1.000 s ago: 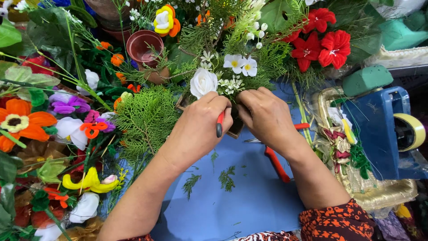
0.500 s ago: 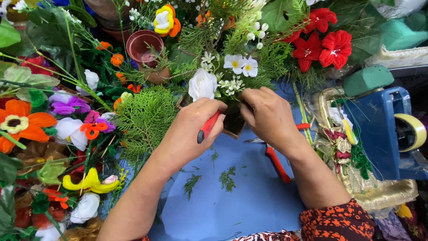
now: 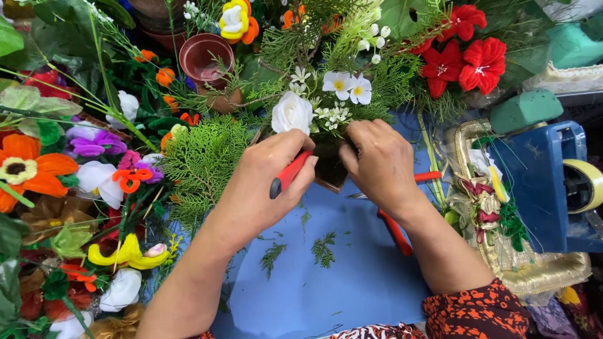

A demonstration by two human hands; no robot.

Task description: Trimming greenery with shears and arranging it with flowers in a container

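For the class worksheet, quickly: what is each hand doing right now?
Left hand: closed around a red-handled tool.
Right hand: fingers curled on the small dark pot of the flower arrangement; full grip cannot be told.

A blue tabletop [image 3: 352,295] fills the space below the left hand [image 3: 264,188] and right hand [image 3: 383,166]. Small green sprig clippings [image 3: 323,249] lie scattered on it beneath the hands. Red-handled scissors [image 3: 396,232] lie under the right hand. Artificial flowers [image 3: 38,166] are heaped left of the left hand, and a blue tape dispenser [image 3: 543,182] stands right of the right hand.
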